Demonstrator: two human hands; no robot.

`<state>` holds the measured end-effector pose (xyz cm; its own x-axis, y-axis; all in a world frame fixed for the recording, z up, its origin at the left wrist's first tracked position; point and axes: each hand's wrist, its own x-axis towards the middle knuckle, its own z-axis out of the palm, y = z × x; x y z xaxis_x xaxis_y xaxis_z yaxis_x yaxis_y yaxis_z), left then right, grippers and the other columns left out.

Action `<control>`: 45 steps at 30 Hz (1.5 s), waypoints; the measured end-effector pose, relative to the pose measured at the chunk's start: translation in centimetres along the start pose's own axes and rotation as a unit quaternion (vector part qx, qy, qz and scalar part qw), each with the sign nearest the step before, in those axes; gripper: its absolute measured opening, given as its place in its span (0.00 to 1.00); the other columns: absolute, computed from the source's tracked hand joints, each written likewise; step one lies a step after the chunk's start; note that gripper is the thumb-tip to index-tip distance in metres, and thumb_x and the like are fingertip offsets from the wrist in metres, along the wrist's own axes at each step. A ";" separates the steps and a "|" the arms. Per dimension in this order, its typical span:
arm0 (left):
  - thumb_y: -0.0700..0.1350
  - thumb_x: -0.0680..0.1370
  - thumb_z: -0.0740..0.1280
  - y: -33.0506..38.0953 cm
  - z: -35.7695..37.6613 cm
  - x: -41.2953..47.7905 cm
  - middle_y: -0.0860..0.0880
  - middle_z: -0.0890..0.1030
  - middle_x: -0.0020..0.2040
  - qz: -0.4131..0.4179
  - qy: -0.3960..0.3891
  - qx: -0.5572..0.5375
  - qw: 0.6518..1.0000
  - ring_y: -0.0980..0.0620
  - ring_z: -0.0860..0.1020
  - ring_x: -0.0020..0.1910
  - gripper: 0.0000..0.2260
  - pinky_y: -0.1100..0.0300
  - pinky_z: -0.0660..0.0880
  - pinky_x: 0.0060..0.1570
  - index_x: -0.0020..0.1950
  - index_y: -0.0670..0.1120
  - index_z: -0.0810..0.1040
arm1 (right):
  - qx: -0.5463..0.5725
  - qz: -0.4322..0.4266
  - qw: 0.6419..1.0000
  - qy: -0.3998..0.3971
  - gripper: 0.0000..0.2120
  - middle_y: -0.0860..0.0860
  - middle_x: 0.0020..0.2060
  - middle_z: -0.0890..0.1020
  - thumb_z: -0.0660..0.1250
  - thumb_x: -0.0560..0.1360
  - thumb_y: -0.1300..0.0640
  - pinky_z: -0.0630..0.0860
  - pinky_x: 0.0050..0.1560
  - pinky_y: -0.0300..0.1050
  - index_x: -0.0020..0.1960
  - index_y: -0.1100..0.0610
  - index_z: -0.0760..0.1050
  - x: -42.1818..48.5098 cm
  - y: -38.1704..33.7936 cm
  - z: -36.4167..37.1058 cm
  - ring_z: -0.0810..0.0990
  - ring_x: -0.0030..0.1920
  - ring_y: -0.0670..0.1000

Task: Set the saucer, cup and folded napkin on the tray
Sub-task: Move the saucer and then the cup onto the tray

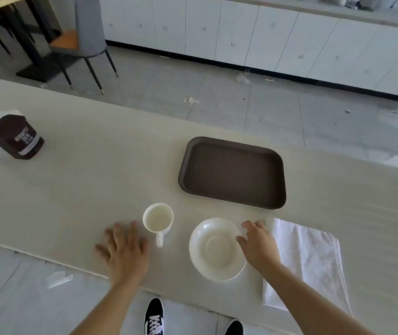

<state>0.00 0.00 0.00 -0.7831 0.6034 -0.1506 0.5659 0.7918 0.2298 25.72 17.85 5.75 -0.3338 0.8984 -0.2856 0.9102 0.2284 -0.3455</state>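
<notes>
A dark brown tray [233, 172] lies bare on the pale table. In front of it stand a white cup [158, 218], handle towards me, and a white saucer [214, 250]. A folded white napkin [309, 257] lies to the right of the saucer. My left hand [123, 250] rests flat on the table just left of the cup, fingers spread, not touching it. My right hand [258, 243] is over the saucer's right rim with the fingers curled at its edge; a firm grip is not visible.
A dark brown cocoa tub [15, 137] stands at the far left of the table [84, 177] on white paper. The table's near edge runs just below my hands. Beyond the table are a grey chair [84, 42] and white cabinets.
</notes>
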 end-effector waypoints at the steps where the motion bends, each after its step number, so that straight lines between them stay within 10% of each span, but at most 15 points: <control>1: 0.56 0.79 0.57 0.5 -0.2 0.2 0.39 0.58 0.78 -0.020 -0.014 -0.010 1.000 0.36 0.51 0.77 0.26 0.29 0.47 0.72 0.77 0.51 0.62 | 0.018 0.012 1.000 -0.007 0.18 0.50 0.58 0.79 0.68 0.78 0.49 0.77 0.46 0.46 0.66 0.52 0.74 0.2 0.1 0.1 0.80 0.52 0.55; 9: 0.65 0.78 0.50 1.5 0.4 1.0 0.41 0.56 0.78 -0.061 0.006 0.023 0.998 0.38 0.48 0.77 0.30 0.30 0.46 0.72 0.77 0.54 0.60 | 0.061 0.064 0.995 -0.049 0.08 0.49 0.34 0.81 0.67 0.78 0.53 0.82 0.40 0.49 0.43 0.57 0.78 0.6 -0.3 0.0 0.80 0.36 0.53; 20: 0.66 0.77 0.46 1.4 0.5 1.0 0.40 0.58 0.78 -0.058 0.008 0.037 0.998 0.37 0.51 0.77 0.31 0.29 0.48 0.71 0.76 0.54 0.60 | 0.223 0.104 0.968 -0.044 0.08 0.53 0.36 0.85 0.68 0.79 0.58 0.78 0.28 0.40 0.41 0.56 0.81 1.5 -0.6 -2.0 0.84 0.29 0.52; 37: 0.66 0.76 0.45 1.3 0.6 1.1 0.39 0.60 0.76 -0.046 0.020 0.039 0.998 0.34 0.54 0.76 0.31 0.27 0.51 0.69 0.75 0.55 0.62 | 0.422 0.240 0.874 0.024 0.09 0.53 0.39 0.82 0.68 0.75 0.65 0.86 0.34 0.53 0.40 0.54 0.75 16.6 -8.0 -4.0 0.82 0.21 0.50; 45: 0.65 0.76 0.46 1.6 0.3 1.0 0.39 0.60 0.77 -0.054 0.008 0.044 0.998 0.35 0.54 0.76 0.31 0.29 0.51 0.70 0.76 0.54 0.62 | 0.472 0.292 0.831 0.026 0.07 0.54 0.40 0.80 0.65 0.75 0.68 0.86 0.33 0.50 0.51 0.59 0.76 18.5 -8.5 -2.3 0.85 0.35 0.59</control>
<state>0.18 1.90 -0.07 -0.8445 0.5131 -0.1534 0.4980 0.8577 0.1275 12.39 33.39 5.40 0.1306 0.7727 -0.6212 0.3077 -0.6272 -0.7155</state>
